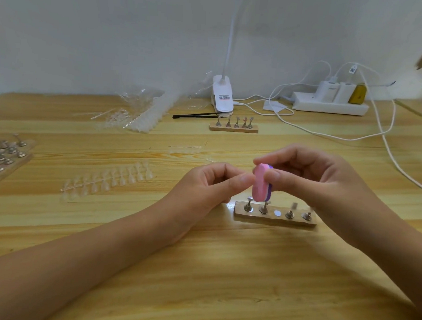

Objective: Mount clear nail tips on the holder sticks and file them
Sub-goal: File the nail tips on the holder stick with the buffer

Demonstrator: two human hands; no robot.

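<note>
Pinched between the thumb and curled fingers of the right hand, a small sanding block is held above the table. Its long axis is set almost upright, the top leaning slightly away from the right hand. The broad pink face is turned toward the left hand, and a purple layer is seen along the edge on the far side. The block's lower end hangs just above the near wooden base.

The left hand's thumb and forefinger are closed tip to tip and brought against the pink face. Something small may be pinched there, but it cannot be made out.

Four metal holder sticks are stood in a row on the near base, with one bare round disc left in the middle place.

A strip of clear nail tips is laid flat to the left of the hands, its length running across and slightly away. A second wooden base with five sticks is placed farther back, near a white clip lamp. Dark print and a red line are carried on the lamp's label, too small to be read. Grey lettering on the chargers in the power strip is likewise illegible.
</note>
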